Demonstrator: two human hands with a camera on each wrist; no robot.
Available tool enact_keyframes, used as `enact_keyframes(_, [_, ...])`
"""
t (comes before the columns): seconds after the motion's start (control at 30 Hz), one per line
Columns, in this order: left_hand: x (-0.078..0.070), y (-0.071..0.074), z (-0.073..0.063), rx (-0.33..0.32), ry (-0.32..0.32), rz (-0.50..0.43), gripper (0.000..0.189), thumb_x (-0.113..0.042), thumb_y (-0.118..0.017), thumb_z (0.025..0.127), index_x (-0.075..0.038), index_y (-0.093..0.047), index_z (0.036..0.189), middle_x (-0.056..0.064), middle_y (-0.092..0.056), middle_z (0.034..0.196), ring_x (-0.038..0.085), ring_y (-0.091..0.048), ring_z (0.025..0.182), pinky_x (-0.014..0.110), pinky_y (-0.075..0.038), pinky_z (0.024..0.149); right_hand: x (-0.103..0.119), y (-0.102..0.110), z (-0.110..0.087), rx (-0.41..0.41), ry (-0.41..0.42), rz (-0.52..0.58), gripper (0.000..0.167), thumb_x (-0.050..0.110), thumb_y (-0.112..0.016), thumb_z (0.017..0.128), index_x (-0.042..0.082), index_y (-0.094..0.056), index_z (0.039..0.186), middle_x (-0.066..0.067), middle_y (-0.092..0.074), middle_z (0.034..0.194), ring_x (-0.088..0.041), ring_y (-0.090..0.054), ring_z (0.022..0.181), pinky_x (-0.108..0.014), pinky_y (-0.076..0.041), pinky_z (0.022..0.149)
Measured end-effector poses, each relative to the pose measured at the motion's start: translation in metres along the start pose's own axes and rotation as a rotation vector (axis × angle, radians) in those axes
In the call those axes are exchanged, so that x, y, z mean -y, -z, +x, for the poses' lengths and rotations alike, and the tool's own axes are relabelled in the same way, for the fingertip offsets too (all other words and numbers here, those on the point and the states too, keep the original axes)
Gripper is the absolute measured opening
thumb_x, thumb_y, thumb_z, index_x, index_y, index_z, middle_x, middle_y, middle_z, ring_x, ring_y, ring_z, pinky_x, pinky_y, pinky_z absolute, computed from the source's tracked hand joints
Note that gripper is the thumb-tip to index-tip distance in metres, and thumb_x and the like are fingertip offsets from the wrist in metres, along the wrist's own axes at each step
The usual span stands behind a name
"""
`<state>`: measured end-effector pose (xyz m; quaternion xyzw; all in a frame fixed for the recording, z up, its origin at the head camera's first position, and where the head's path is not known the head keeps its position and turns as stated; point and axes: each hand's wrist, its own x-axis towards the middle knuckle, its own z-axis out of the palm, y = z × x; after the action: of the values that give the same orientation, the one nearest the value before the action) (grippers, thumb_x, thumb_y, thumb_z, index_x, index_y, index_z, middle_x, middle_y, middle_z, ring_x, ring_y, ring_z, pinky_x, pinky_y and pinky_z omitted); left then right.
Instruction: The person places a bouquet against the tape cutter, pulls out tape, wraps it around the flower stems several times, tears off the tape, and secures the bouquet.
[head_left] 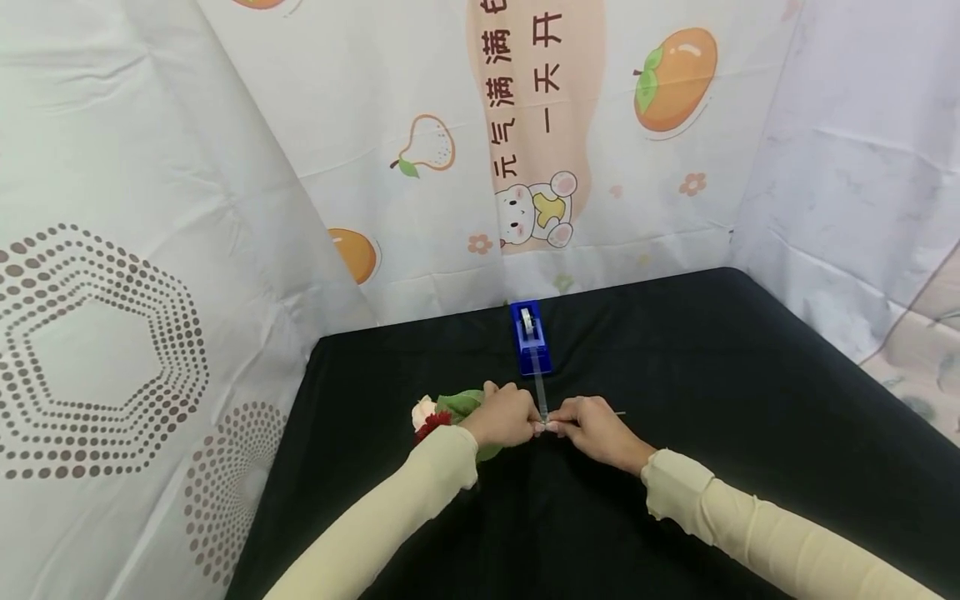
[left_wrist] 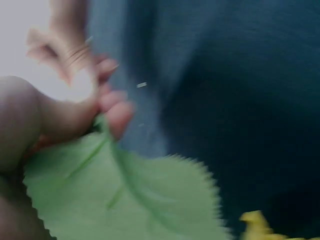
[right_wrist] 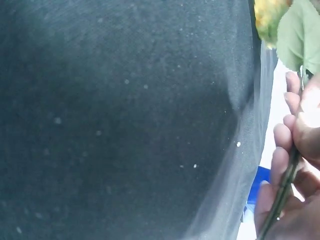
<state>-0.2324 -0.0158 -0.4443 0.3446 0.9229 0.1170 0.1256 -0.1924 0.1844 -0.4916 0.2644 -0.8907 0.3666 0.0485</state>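
Note:
A bunch of flowers lies crosswise in both hands, with a pale pink bloom (head_left: 422,412), a red bloom (head_left: 432,425) and green leaves (head_left: 459,404) at the left. My left hand (head_left: 506,415) pinches the stems just below a broad toothed leaf (left_wrist: 125,185). Close beside it, my right hand (head_left: 600,433) grips the dark green stems (right_wrist: 283,187), whose thin end sticks out to the right. A clear tape strip (head_left: 541,396) runs from the blue tape dispenser (head_left: 523,360) down to the fingertips of both hands. Yellow petals (left_wrist: 257,227) show at the left wrist view's lower edge.
The dispenser stands near the back edge of a table with a black cloth (head_left: 675,350). Behind it hangs a white curtain (head_left: 420,200) with printed fruit, and further curtains hang at both sides. Small pale specks dot the cloth in the right wrist view.

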Motion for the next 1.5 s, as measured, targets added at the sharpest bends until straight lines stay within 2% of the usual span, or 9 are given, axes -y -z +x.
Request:
enact_keyframes(0.13, [-0.003,-0.016,-0.009,-0.252,-0.109,0.308,0.011,-0.019,-0.074,0.088,-0.023,-0.081,0.081,-0.013,-0.070,0.076,0.014,-0.043,0.079,0.041,-0.026,0.081,0.001,0.009,0.006,0.079,-0.051,0.044,0.017,0.014,-0.071,0.098,0.007,-0.080,0.110,0.007,-0.070,0.088,-0.003,-0.059,0.072,-0.026,-0.052,0.066])
enact_keyframes(0.23, [-0.004,-0.023,-0.013,-0.380,-0.175,0.486,0.007,-0.021,-0.074,0.084,-0.024,-0.079,0.079,-0.008,-0.070,0.075,0.016,-0.043,0.083,0.042,-0.027,0.081,0.000,0.018,0.011,0.150,-0.104,0.075,0.022,0.019,-0.071,0.099,0.005,-0.079,0.113,0.002,-0.074,0.097,-0.005,-0.063,0.076,-0.027,-0.053,0.068])
enact_keyframes(0.43, [-0.005,-0.030,-0.017,-0.438,-0.234,0.750,0.014,-0.029,-0.071,0.090,-0.019,-0.078,0.084,-0.004,-0.073,0.082,0.020,-0.044,0.090,0.043,-0.032,0.086,-0.003,0.020,0.015,0.238,-0.210,0.124,0.026,0.026,-0.064,0.103,0.006,-0.079,0.112,0.001,-0.073,0.091,-0.012,-0.061,0.074,-0.030,-0.051,0.067])
enact_keyframes(0.6, [-0.005,-0.035,-0.016,-0.436,-0.252,0.828,0.018,-0.029,-0.069,0.093,-0.017,-0.080,0.086,-0.004,-0.073,0.083,0.022,-0.045,0.094,0.045,-0.034,0.090,-0.006,0.017,0.015,0.273,-0.266,0.216,0.023,0.025,-0.062,0.104,0.009,-0.079,0.103,0.000,-0.070,0.082,-0.018,-0.061,0.072,-0.032,-0.050,0.066])
enact_keyframes(0.83, [-0.005,-0.035,-0.013,-0.394,-0.194,0.702,0.012,-0.030,-0.074,0.090,-0.020,-0.079,0.085,-0.005,-0.072,0.084,0.020,-0.043,0.090,0.043,-0.031,0.083,-0.008,0.013,0.014,0.172,-0.260,0.184,0.016,0.022,-0.071,0.098,0.012,-0.083,0.100,0.003,-0.072,0.082,-0.015,-0.061,0.072,-0.031,-0.049,0.066])
enact_keyframes(1.07, [-0.007,-0.011,-0.004,-0.129,-0.013,0.241,0.028,-0.030,-0.065,0.101,-0.023,-0.074,0.075,-0.010,-0.060,0.069,0.018,-0.042,0.082,0.042,-0.025,0.079,-0.012,0.007,0.008,0.064,-0.176,0.106,0.017,0.021,-0.074,0.096,0.010,-0.083,0.105,0.009,-0.066,0.076,-0.008,-0.060,0.069,-0.028,-0.050,0.065])
enact_keyframes(1.23, [-0.006,0.003,0.005,0.049,0.077,-0.008,0.025,-0.026,-0.064,0.102,-0.021,-0.081,0.084,-0.010,-0.063,0.067,0.016,-0.051,0.076,0.042,-0.024,0.081,-0.012,0.004,0.005,0.019,-0.139,0.102,0.016,0.017,-0.074,0.096,0.009,-0.082,0.107,0.009,-0.067,0.079,-0.006,-0.059,0.069,-0.026,-0.050,0.064])
enact_keyframes(1.37, [-0.003,0.002,0.005,0.020,0.079,-0.018,0.020,-0.026,-0.068,0.098,-0.020,-0.084,0.087,-0.012,-0.071,0.076,0.010,-0.054,0.074,0.040,-0.026,0.082,-0.010,0.001,0.004,0.022,-0.133,0.100,0.018,0.018,-0.073,0.096,0.010,-0.082,0.109,0.010,-0.067,0.079,-0.006,-0.058,0.068,-0.027,-0.050,0.064])
enact_keyframes(1.5, [-0.004,-0.005,0.002,-0.100,0.048,0.145,0.022,-0.026,-0.069,0.096,-0.022,-0.079,0.077,-0.014,-0.065,0.071,0.013,-0.046,0.074,0.040,-0.025,0.079,-0.007,0.002,0.006,0.039,-0.157,0.094,0.021,0.022,-0.071,0.098,0.011,-0.081,0.112,0.012,-0.065,0.080,-0.008,-0.057,0.069,-0.027,-0.049,0.065])
